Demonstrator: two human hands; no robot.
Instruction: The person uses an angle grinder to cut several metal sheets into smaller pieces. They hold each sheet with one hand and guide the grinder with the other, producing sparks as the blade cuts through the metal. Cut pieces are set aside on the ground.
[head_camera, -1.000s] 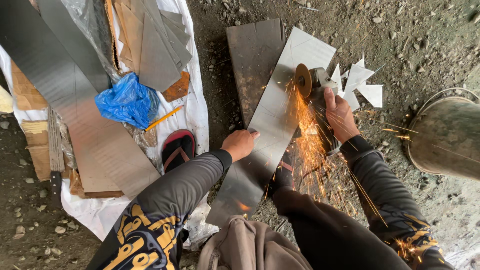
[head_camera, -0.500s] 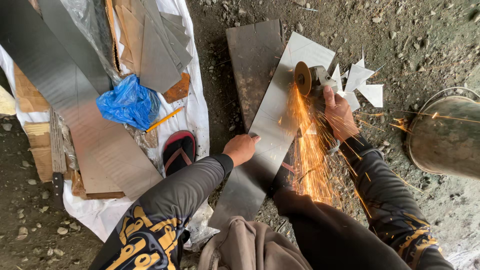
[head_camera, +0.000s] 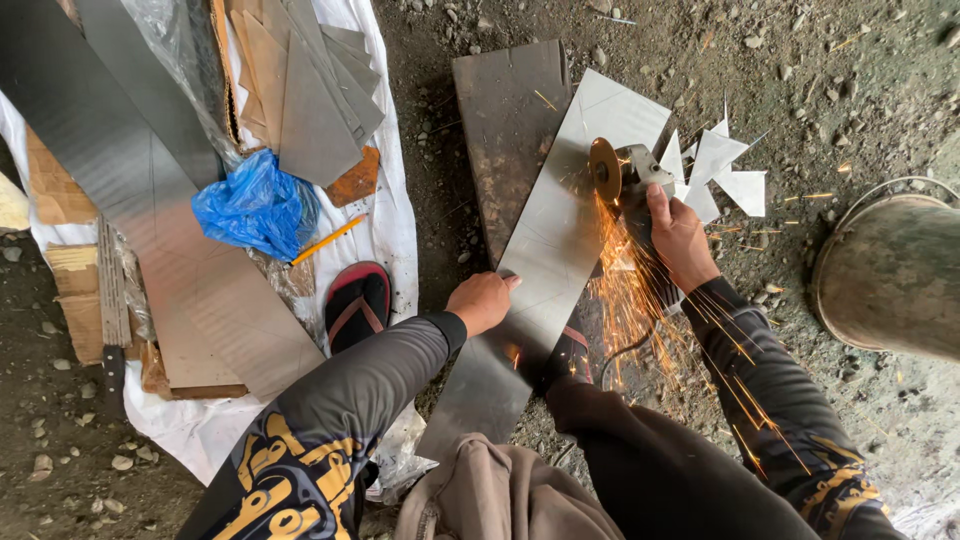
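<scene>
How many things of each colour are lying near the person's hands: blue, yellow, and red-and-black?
Blue: 1, the crumpled blue plastic bag.
Yellow: 1, the thin yellow pencil.
Red-and-black: 1, the black sandal with red straps.
Total: 3.

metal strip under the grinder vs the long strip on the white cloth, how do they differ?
The strip being cut lies on bare ground and a dark board; the long strip rests on the white cloth over cardboard. The left hand presses the cut strip while the right hand runs the angle grinder along its edge, throwing sparks; the long strip lies untouched. The long strip looks longer. Both are flat grey sheet metal.
</scene>
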